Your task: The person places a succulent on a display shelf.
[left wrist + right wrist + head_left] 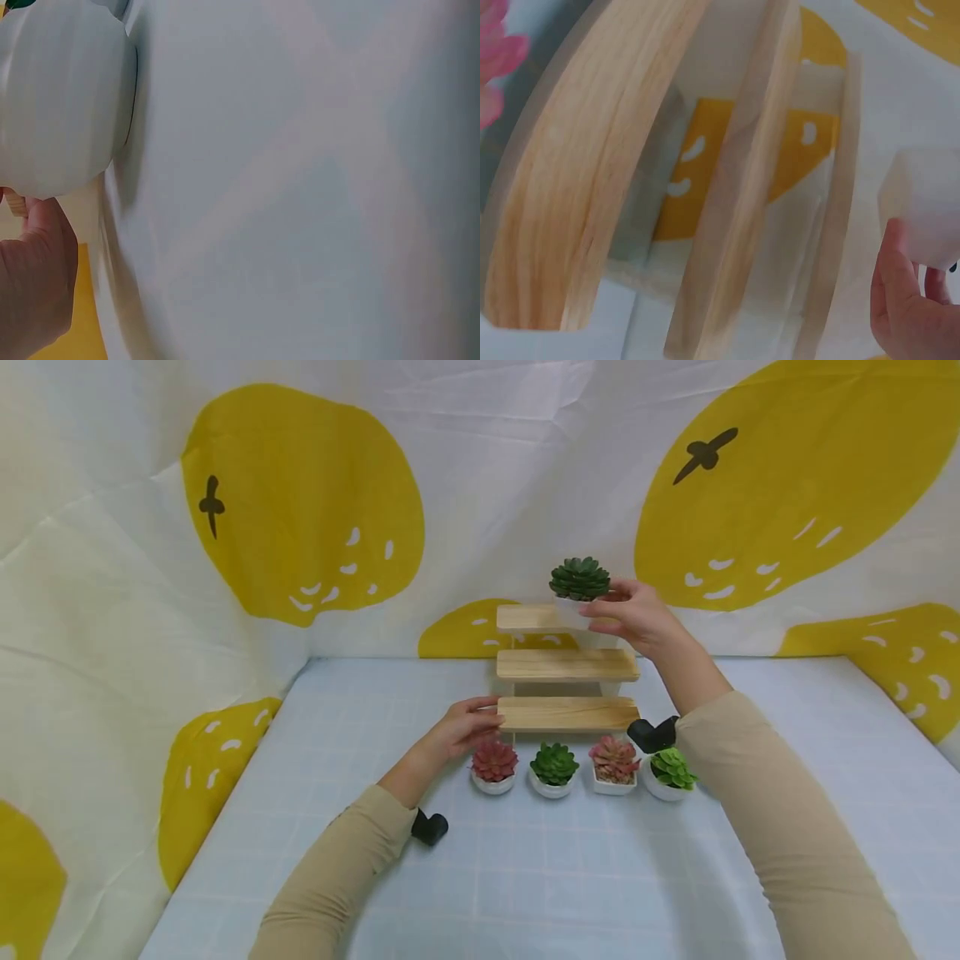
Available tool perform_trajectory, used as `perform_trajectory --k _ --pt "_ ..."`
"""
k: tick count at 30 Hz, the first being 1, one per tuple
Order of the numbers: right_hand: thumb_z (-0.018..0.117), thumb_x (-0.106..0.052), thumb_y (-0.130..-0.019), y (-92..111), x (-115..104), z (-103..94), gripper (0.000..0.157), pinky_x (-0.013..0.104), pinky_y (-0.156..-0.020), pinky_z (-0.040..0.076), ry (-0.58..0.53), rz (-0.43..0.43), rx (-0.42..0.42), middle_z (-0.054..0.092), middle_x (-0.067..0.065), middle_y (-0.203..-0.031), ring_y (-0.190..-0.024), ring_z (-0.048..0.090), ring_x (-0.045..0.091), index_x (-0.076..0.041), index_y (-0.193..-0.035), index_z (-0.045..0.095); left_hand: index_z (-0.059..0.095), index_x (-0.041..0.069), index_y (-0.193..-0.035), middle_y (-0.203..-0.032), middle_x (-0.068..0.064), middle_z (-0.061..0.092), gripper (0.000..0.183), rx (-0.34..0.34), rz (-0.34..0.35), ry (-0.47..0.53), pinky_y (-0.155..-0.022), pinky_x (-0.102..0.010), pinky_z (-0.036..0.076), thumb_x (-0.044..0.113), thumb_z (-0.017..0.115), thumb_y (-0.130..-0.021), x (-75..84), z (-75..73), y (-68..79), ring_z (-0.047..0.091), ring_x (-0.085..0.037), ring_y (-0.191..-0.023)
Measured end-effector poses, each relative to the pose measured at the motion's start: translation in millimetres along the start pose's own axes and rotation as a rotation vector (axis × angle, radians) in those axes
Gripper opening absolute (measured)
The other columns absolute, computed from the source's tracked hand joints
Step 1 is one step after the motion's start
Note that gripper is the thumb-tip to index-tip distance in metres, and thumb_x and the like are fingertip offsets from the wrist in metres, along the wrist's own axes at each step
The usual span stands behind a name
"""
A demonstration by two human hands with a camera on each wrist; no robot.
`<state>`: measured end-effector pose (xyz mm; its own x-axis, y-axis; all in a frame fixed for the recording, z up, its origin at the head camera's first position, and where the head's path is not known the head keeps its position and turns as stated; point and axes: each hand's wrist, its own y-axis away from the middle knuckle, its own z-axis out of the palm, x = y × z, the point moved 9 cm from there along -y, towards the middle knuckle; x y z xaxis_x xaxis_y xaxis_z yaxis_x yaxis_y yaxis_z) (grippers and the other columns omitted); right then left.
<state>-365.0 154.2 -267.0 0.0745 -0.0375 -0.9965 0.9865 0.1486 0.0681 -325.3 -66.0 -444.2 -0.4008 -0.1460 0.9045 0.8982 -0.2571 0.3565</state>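
My right hand (641,614) holds a dark green artificial succulent (580,578) by its white pot, up at the top tier of a three-tier wooden display stand (567,714). In the right wrist view the fingers grip the pale pot (928,202) beyond the boards, and a gap shows between it and the top board. At the stand's left end, my left hand (459,729) grips the end of the lowest board. The left wrist view has that hand partly behind a large white pot (67,97).
In front of the stand, several small potted succulents stand in a row: a dark red one (494,763), a green one (554,767), a pinkish one (615,762) and a light green one (671,772). A pale blue checked cloth (525,877) covers the table. Behind hangs a lemon-patterned curtain (487,485).
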Motion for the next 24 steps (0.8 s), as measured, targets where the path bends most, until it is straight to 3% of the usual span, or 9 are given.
perform_trajectory --k 5,14,18,24 --pt "0.063 0.003 -0.084 -11.3 -0.4 17.3 0.083 0.038 -0.096 0.042 0.01 0.013 -0.009 0.035 0.011 -0.124 -0.102 0.052 0.021 -0.001 -0.149 0.01 0.041 -0.002 -0.137 -0.132 -0.025 0.048 0.051 0.004 0.0 -0.008 -0.063 -0.019 0.053 -0.007 0.054 -0.089 2.3 0.0 0.6 0.06 -0.01 -0.075" --pt "0.063 0.003 -0.084 -28.8 9.1 38.7 0.081 0.038 -0.098 0.042 0.044 0.029 0.016 0.031 0.021 -0.139 -0.115 0.046 0.029 0.0 -0.148 0.013 0.043 -0.002 -0.136 -0.13 -0.024 0.05 0.05 0.016 -0.015 -0.01 -0.064 -0.02 0.054 -0.007 0.055 -0.089 1.9 -0.1 1.7 0.06 -0.011 -0.074" --pt "0.066 0.001 -0.083 -32.3 11.4 43.6 0.078 0.039 -0.096 0.044 0.07 0.009 0.038 0.035 0.02 -0.135 -0.112 0.047 0.028 0.001 -0.146 0.019 0.043 -0.001 -0.136 -0.129 -0.023 0.051 0.05 0.023 -0.023 -0.011 -0.064 -0.021 0.054 -0.007 0.056 -0.088 0.5 -0.8 0.9 0.06 -0.011 -0.075" --pt "0.067 0.002 -0.082 -36.3 12.5 46.4 0.066 0.035 -0.09 0.049 0.072 -0.031 0.089 0.044 0.012 -0.11 -0.087 0.053 0.018 0.004 -0.139 0.034 0.044 0.0 -0.136 -0.129 -0.023 0.051 0.05 0.026 -0.028 -0.001 -0.064 -0.021 0.054 -0.006 0.057 -0.088 -0.5 -2.8 0.0 0.06 -0.012 -0.075"
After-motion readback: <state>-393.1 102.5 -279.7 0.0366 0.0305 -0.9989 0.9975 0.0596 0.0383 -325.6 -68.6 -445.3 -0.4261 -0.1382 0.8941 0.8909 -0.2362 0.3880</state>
